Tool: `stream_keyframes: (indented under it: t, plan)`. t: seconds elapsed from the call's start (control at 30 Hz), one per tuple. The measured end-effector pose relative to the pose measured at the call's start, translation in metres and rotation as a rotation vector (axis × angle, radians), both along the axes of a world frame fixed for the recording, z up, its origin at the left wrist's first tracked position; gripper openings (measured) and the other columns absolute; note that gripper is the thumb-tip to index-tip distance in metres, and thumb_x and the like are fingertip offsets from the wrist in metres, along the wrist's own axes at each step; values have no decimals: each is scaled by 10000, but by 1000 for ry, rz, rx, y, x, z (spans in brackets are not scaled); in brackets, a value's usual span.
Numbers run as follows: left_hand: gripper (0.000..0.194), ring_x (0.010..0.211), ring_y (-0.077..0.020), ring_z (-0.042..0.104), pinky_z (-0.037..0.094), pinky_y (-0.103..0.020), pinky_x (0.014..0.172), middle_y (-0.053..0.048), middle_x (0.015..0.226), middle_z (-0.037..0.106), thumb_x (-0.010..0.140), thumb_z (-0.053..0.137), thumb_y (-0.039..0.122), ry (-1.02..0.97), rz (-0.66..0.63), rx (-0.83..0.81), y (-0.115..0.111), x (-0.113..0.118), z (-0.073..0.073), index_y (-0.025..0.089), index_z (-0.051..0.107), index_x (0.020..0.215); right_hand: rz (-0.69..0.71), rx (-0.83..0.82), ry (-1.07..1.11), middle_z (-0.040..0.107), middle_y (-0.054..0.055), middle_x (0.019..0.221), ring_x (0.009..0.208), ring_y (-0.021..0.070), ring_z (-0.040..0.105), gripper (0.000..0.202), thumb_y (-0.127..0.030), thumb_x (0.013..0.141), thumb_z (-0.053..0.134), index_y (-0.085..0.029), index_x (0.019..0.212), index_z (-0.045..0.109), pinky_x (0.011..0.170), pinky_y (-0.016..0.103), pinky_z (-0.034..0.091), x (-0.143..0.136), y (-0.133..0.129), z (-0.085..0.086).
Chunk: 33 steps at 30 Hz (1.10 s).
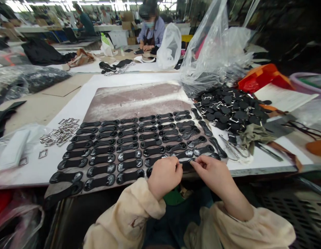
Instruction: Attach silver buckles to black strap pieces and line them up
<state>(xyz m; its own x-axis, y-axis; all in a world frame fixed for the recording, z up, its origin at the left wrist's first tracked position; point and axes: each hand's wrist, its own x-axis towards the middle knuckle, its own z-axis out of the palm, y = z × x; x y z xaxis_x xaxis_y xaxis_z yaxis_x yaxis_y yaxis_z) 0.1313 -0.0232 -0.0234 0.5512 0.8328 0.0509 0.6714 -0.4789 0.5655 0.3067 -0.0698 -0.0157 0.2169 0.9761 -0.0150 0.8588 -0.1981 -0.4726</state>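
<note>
From here, the left hand and right hand, fingers curled nearly closed, pinch a black strip between them at lower centre. Similar strips line the board, mid-frame.

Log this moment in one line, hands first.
left hand: holding black strip; right hand: holding its right end; board: rows of similar strips; left of board: metal buckles

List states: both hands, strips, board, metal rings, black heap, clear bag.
Left hand: fingers curled, by the near strip's left end; grip hidden
Right hand: seems to pinch that strip's right end
Black strips: laid out mostly in rows, ends glossy
Board: flat, whitish streaks
Metal rings: loose, mostly piled
Black heap: jumbled, metal rings among it
Clear bag: puffed up
</note>
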Motion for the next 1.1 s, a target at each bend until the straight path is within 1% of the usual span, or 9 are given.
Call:
stream_keyframes:
  t: [0.23,0.37,0.5,0.7,1.1]
  plan:
    - [240,697,-245,611,403,-319,636,-103,760,657,857,446,311,104,-15,-9,6,7,-1,164,624,791,-25,-26,-27,592,-28,578,561,161,553,251,-389,814,541,-230,622,574,518,270,296,2,3,-3]
    - [234,699,-235,613,406,-314,638,-106,766,658,857,444,306,121,-23,8,5,8,-3,162,614,786,-30,-48,-33,582,-36,572,561,152,547,238,-379,808,550,-231,622,569,516,265,286,2,3,-4]
    - [227,713,-217,616,412,-304,644,-94,778,661,858,432,300,143,-16,23,4,9,-4,165,602,792,-41,-58,-54,574,-45,574,566,149,542,231,-381,807,556,-235,629,561,516,258,276,1,4,-4]
    - [219,733,-217,626,429,-310,643,-57,787,667,858,405,286,214,-17,54,5,9,-2,185,590,800,-35,-66,-74,565,-40,574,569,147,538,230,-361,814,543,-231,624,560,518,254,274,0,5,-5]
    - [198,726,-230,632,436,-320,619,-57,781,668,857,415,289,238,-18,76,5,10,-3,185,574,801,-53,-76,-144,583,-39,605,585,146,539,211,-335,813,542,-232,630,563,520,250,275,-3,6,-3]
